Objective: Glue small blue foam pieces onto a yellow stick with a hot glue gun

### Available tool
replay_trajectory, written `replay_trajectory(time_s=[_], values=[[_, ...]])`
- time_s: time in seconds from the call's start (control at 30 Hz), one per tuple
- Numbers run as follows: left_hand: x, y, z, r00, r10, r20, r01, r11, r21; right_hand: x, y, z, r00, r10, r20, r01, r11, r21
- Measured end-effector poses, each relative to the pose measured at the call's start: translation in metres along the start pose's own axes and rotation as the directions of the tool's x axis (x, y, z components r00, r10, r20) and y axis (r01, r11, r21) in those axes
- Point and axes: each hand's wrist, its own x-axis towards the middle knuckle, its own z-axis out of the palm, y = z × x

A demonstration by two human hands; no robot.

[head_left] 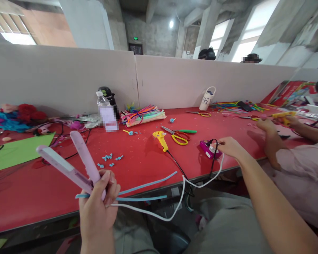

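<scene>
My left hand (99, 208) is closed around the handle of a pale pink hair straightener (84, 158), whose two arms stand apart in a V. Two light blue pipe cleaners (148, 182) also pass through that hand and stick out to the right. From the straightener's base a white cord (164, 219) loops across to a purple power strip (204, 149) near the table's front edge. There my right hand (229, 146) has its fingers pinched at a white plug (214, 151), partly hidden by a black cord (214, 160).
A yellow glue gun (161, 140) lies mid-table beside scissors (178, 137). Small blue pieces (107, 157) are scattered at left. Behind are pipe cleaners (143, 115), a clear bottle (106, 113) and a white tumbler (207, 98). At right a co-worker's hand (291, 120) holds another glue gun.
</scene>
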Motion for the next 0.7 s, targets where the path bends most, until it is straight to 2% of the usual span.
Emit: replay_trajectory(time_s=[0.2,0.5,0.7], values=[[-0.003,-0.002,0.001,1.000,-0.006,0.002,0.006,1.000,-0.002,-0.001,-0.004,0.006,1.000,0.000,-0.003,0.000,0.997,-0.072],[-0.007,-0.001,0.005,1.000,0.013,0.001,-0.013,1.000,0.019,0.002,0.001,0.012,1.000,-0.002,-0.003,0.002,0.998,-0.069],[-0.002,-0.012,0.002,0.999,-0.009,0.037,0.008,0.999,0.035,-0.004,0.000,0.012,0.999,-0.033,-0.043,0.031,0.999,-0.044]])
